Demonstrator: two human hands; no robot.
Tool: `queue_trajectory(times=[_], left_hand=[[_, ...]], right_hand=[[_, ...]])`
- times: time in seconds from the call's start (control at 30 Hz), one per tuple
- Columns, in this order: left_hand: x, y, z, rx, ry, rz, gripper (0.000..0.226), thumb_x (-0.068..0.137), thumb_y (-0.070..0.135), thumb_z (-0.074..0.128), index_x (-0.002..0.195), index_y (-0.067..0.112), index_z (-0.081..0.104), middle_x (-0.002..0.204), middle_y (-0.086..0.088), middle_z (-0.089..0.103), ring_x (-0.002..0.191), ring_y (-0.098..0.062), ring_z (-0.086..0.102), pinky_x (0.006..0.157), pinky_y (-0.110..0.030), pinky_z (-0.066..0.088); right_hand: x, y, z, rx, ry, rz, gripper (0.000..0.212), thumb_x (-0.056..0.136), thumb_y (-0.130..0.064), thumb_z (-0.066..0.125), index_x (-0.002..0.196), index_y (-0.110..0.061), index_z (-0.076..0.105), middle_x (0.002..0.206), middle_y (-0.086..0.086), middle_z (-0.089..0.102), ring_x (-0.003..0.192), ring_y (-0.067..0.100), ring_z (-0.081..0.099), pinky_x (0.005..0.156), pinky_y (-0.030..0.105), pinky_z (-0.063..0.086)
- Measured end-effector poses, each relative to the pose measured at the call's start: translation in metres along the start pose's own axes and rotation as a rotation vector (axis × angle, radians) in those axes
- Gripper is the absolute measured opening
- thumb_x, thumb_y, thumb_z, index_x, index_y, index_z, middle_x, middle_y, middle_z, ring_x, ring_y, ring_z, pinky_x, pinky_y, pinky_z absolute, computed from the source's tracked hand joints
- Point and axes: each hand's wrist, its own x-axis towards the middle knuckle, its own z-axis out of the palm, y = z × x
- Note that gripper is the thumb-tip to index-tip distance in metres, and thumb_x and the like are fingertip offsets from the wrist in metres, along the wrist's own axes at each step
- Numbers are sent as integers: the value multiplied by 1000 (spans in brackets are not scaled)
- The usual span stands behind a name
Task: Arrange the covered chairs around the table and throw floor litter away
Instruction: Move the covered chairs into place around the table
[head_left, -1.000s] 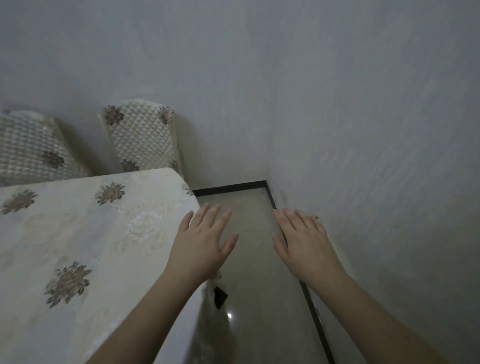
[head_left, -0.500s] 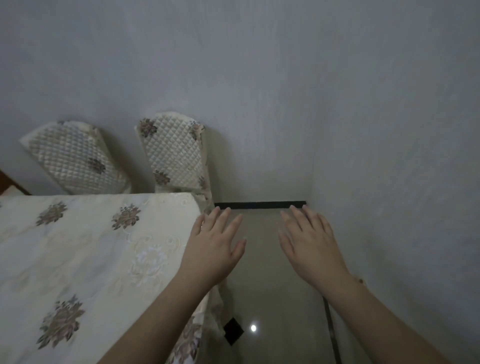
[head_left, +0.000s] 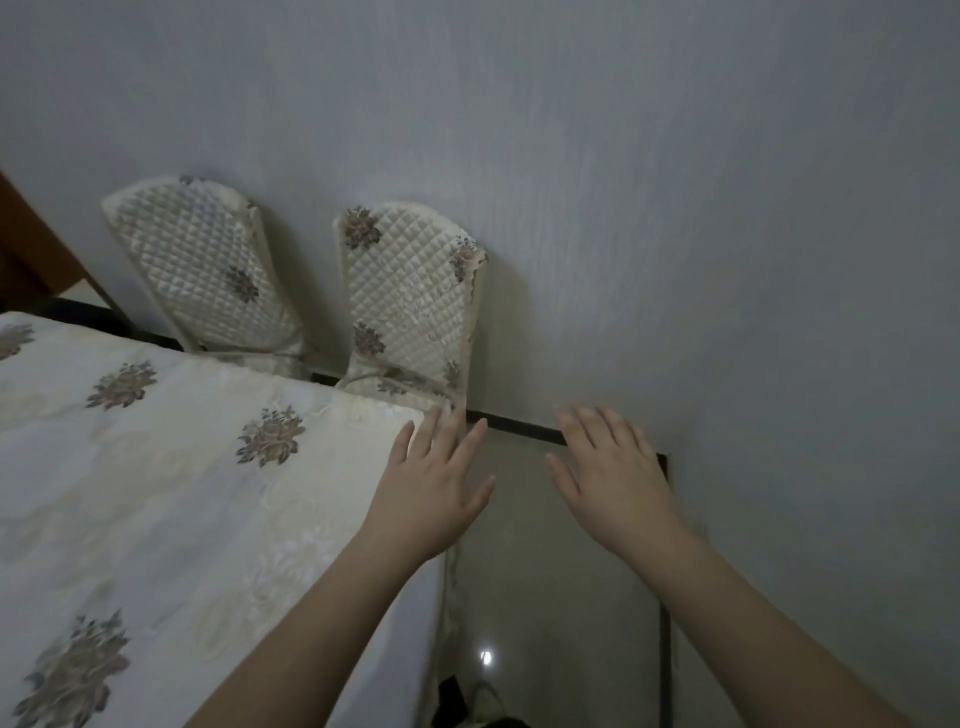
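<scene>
— Surface (head_left: 156, 467), floral cloth: chairs?
— Two covered chairs (head_left: 410, 301) at its far edge, against the wall (head_left: 675, 208).
— Hands?
— Left hand (head_left: 431, 493) over the far right corner, right hand (head_left: 613, 478) over the floor (head_left: 550, 597); fingers apart, empty.

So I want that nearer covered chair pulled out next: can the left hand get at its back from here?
Probably yes: the left hand is open and empty, its fingertips already by the nearer chair, with nothing between them.

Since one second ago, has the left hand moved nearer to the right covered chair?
Yes. The left hand now reaches forward, its fingertips almost at the right covered chair.
</scene>
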Motion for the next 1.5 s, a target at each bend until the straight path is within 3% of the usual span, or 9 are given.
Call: queue_trajectory(times=[0.23, 0.33, 0.43, 0.97, 1.2, 1.37, 1.5], left_hand=[[74, -31, -9, -14, 35, 1, 62, 96, 57, 25, 151, 28, 19, 159, 1, 19, 146, -19, 14, 115, -38, 19], [96, -41, -6, -13, 25, -16, 62, 95, 57, 21, 150, 29, 21, 158, 1, 24, 145, -18, 18, 114, -38, 21], [123, -52, -2, -28, 31, -56, 61, 96, 54, 30, 149, 25, 28, 154, -3, 32, 143, -22, 25, 113, -41, 25], [314, -61, 9, 82, -17, -320, 60, 96, 55, 24, 150, 30, 20, 157, 1, 24, 146, -19, 17, 116, -40, 15], [343, -79, 28, 68, -52, -389, 54, 99, 45, 27, 150, 29, 23, 156, -2, 28, 145, -22, 20, 116, -40, 18], [371, -119, 37, 57, 20, -433, 55, 98, 44, 30, 150, 29, 21, 159, -1, 22, 145, -22, 19, 117, -42, 18], [403, -154, 46, 58, 94, -430, 55, 97, 43, 29, 149, 25, 29, 155, -3, 30, 142, -24, 28, 115, -43, 25]], right_hand=[[88, 6, 7, 36, 13, 0, 56, 97, -47, 35, 146, -20, 30, 148, 4, 40, 135, 26, 33, 112, 40, 22], [120, 10, 15, 50, -8, -28, 57, 97, -48, 34, 147, -21, 29, 148, 4, 39, 135, 25, 32, 111, 39, 21], [159, 20, 21, 66, -8, -74, 57, 96, -46, 38, 146, -20, 31, 147, 5, 40, 134, 26, 35, 110, 39, 22], [374, 112, 46, 153, -5, -274, 57, 95, -46, 38, 145, -20, 34, 147, 6, 42, 134, 28, 37, 110, 45, 26], [432, 90, 60, 212, -56, -414, 57, 95, -46, 36, 147, -22, 29, 150, 2, 37, 138, 24, 30, 113, 43, 21], [482, 68, 77, 199, -83, -463, 59, 96, -44, 35, 149, -24, 23, 152, 1, 32, 140, 23, 27, 114, 43, 18], [527, 51, 92, 139, -95, -505, 58, 96, -43, 34, 149, -23, 23, 153, 1, 31, 140, 22, 26, 114, 40, 18]])
